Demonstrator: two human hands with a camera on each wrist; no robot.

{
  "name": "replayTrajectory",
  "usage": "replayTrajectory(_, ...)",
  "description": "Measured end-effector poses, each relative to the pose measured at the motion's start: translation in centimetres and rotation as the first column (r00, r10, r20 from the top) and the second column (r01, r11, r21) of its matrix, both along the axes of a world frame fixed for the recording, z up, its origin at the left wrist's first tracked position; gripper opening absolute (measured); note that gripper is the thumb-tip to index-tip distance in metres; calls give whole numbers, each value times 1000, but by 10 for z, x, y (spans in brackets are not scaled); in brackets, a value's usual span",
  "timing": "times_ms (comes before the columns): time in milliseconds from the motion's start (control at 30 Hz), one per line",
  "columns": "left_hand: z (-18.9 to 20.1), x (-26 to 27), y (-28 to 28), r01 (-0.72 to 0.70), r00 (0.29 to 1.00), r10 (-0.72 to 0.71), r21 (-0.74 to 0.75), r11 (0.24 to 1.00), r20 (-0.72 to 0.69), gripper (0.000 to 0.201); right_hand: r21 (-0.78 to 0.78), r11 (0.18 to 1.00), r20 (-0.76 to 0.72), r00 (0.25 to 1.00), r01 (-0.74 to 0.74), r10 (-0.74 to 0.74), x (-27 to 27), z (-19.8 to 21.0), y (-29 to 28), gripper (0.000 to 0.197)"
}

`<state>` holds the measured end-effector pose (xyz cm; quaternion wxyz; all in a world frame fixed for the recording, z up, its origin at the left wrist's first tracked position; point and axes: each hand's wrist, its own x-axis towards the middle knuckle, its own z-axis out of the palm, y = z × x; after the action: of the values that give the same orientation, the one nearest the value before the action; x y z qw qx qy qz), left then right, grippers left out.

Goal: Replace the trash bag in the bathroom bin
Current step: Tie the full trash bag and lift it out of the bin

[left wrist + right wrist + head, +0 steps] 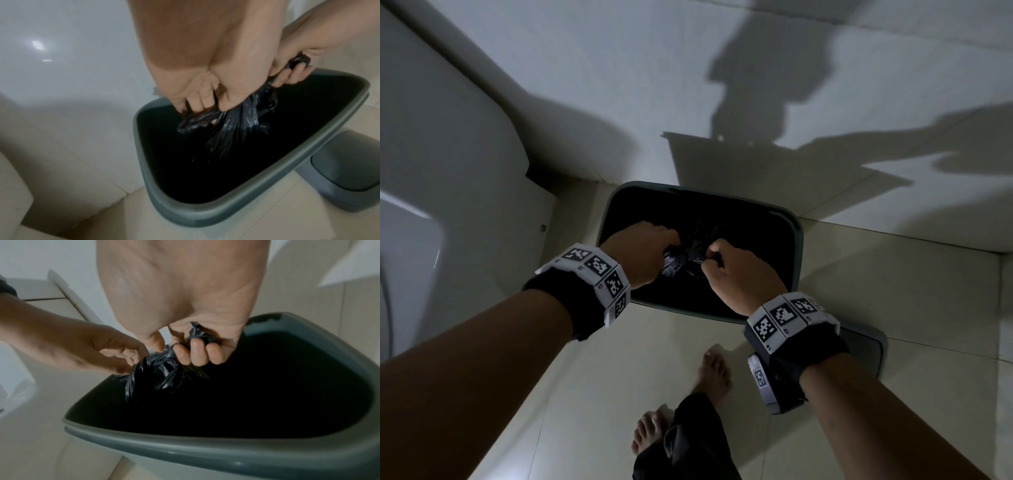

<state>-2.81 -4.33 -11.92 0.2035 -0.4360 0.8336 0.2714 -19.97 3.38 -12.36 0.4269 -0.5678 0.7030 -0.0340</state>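
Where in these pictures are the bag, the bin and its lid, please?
bag point(162, 368): right wrist view, on the gathered black plastic.
bin point(205, 216): left wrist view, on the near grey rim.
lid point(347, 175): left wrist view, on its grey top.

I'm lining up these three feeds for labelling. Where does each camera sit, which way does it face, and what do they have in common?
Head: worn on the head, looking down at the bin; both forearms, bare feet show.
Left wrist: looks along the left hand gripping the black bag; the lid lies on the floor.
Right wrist: looks along the right hand gripping the bag.
All views share: both hands, bag, bin.
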Motion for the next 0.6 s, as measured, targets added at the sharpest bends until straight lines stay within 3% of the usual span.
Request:
replayTrajectory(133,-1,1,3,-54,999,52,111,992,16,27,-116,987,-88,991,-112,102,-1,0,-1,34)
replayTrajectory(267,6,4,-1,-36,998,41,106,994,-46,12,-233,967,-133,989,-100,70,-6,-2,-6,34)
replayTrajectory(467,19,9,-16,83,981,-102,-121,989,-167,50,-430,899,-139,990,-83,25,-16,2,-9,29)
replayTrajectory(600,18,11,-20,62,979,-99,-199,978,-179,48,-421,906,-114,993,-38,-12,-24,4,-5,27)
